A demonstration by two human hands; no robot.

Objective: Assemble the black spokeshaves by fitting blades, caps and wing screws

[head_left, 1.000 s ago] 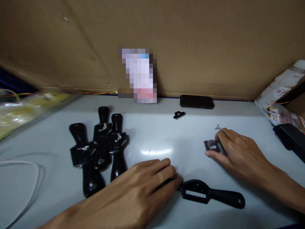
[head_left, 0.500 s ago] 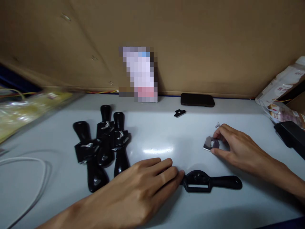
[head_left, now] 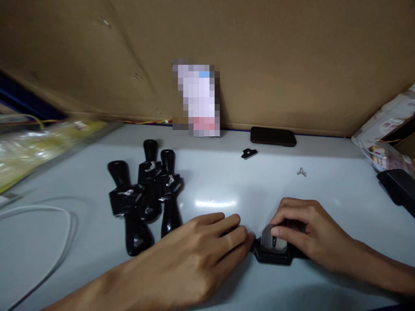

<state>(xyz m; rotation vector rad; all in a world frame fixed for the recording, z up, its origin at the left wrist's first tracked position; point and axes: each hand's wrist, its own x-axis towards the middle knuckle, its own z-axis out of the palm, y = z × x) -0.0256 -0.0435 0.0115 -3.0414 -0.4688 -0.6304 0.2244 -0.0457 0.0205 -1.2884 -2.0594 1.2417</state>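
Note:
A black spokeshave body point(head_left: 275, 259) lies on the table in front of me. My left hand point(head_left: 207, 250) is closed over its left handle, which the fingers mostly hide. Between thumb and fingers my right hand point(head_left: 301, 229) pinches a flat grey metal blade point(head_left: 266, 239), which stands at the middle of the spokeshave, against its bed. The right handle is largely hidden by that hand. Farther back lie a small black cap plate point(head_left: 249, 153) with a hole and a silver wing screw point(head_left: 301, 172).
Several black spokeshaves with wing screws point(head_left: 149, 190) lie together at left. A dark phone-like slab point(head_left: 273, 136) and a blurred-out upright item point(head_left: 202, 99) stand by the cardboard wall point(head_left: 275, 56). A white cable point(head_left: 65, 233), plastic bags point(head_left: 48, 151) and a black object point(head_left: 397, 188) flank them.
My right hand has brought the blade from the table, right of the spokeshave's middle, down onto the spokeshave body. My left hand stays on the handle. The view has shifted slightly.

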